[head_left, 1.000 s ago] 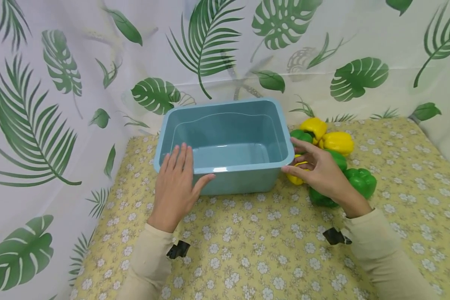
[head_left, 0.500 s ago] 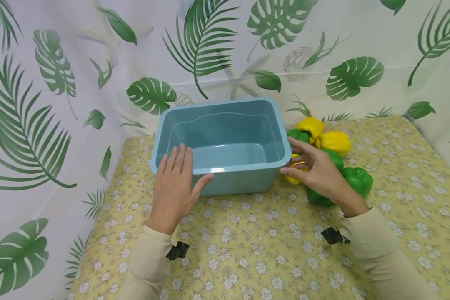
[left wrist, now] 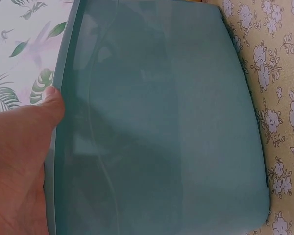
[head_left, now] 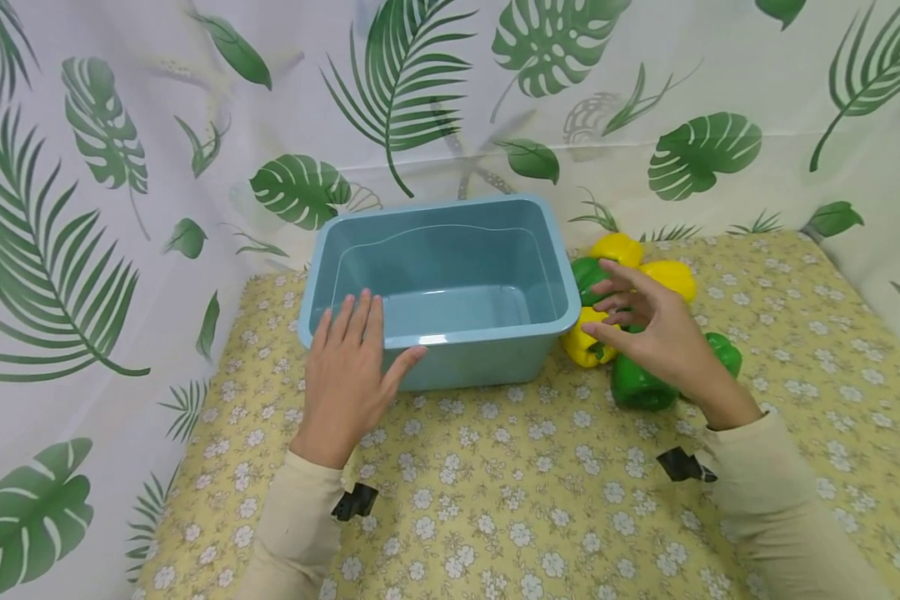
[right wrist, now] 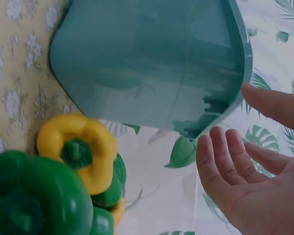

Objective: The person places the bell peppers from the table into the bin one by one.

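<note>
A blue-grey plastic tub (head_left: 487, 360) stands on the table with nothing inside it. My left hand (head_left: 348, 375) rests over its front left rim, fingers straight and thumb spread along the front edge. In the left wrist view the thumb (left wrist: 49, 105) lies at the rim. My right hand (head_left: 656, 333) is just right of the tub, apart from the rim, its fingers spread and slightly bent around nothing. Beneath and behind it are bell peppers: a yellow bell pepper (head_left: 583, 346) beside the tub, a green bell pepper (head_left: 641, 387) in front, and others partly hidden by the hand.
A flowered yellow cloth (head_left: 487, 500) covers the table. Behind and to the left hangs a white leaf-print curtain (head_left: 217, 125), close to the tub's back. More peppers, such as a yellow bell pepper (head_left: 671, 279) and a green bell pepper (head_left: 726, 354), lie farther right.
My right hand has left the tub's right front corner and moved right, over the peppers. The left hand keeps its place on the rim. The whole view has shifted slightly.
</note>
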Available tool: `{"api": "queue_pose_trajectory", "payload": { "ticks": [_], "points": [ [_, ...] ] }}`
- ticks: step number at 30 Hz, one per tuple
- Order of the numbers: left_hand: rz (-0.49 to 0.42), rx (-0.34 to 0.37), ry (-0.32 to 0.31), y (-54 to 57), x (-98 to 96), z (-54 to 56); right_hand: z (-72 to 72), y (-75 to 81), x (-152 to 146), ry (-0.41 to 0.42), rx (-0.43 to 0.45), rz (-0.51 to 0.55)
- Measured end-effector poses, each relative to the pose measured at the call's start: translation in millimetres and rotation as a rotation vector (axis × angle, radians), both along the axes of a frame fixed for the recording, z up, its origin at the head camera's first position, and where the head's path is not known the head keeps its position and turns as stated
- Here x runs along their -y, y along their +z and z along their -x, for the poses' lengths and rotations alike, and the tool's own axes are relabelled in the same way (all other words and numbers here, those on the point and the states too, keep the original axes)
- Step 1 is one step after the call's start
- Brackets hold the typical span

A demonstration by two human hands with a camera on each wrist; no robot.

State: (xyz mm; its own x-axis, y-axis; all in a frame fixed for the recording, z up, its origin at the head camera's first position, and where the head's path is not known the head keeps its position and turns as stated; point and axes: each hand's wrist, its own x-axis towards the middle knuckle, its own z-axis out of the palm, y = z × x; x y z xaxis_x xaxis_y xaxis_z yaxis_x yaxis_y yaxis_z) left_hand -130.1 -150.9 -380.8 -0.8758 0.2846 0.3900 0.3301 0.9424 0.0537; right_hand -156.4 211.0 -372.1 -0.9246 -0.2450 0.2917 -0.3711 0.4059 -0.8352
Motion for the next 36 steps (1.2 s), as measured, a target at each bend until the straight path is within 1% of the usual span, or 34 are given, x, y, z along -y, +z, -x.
{"api": "queue_pose_trajectory", "payload": {
  "ticks": [5, 10, 16, 23, 28, 31, 36],
  "points": [
    [0.001, -0.007, -0.001, 0.1, -0.3, 0.0, 0.5, 3.0, -7.1, -0.081, -0.042, 0.024],
    [-0.001, -0.004, 0.0, -0.1, -0.9, 0.2, -1.6, 4.8, -16.0, -0.132, -0.034, 0.043],
    [0.0, 0.0, -0.002, -0.8, -0.7, 0.6, -3.0, 3.8, -29.5, -0.178, -0.017, -0.003],
    [0.0, -0.01, -0.005, -0.5, -0.6, 0.1, -1.9, 0.5, -48.1, -0.259, 0.013, -0.104],
    [0.006, 0.0, 0.001, 0.0, -1.2, -0.2, -4.9, -2.8, -60.8, -0.266, 0.016, -0.15],
    [0.006, 0.006, 0.003, -0.2, -1.3, -0.3, -6.5, -5.6, -67.7, -0.262, 0.035, -0.173],
    [0.005, -0.006, 0.0, -0.6, -1.1, 0.1, -7.2, -10.0, -78.5, -0.251, 0.072, -0.204]
  ]
}}
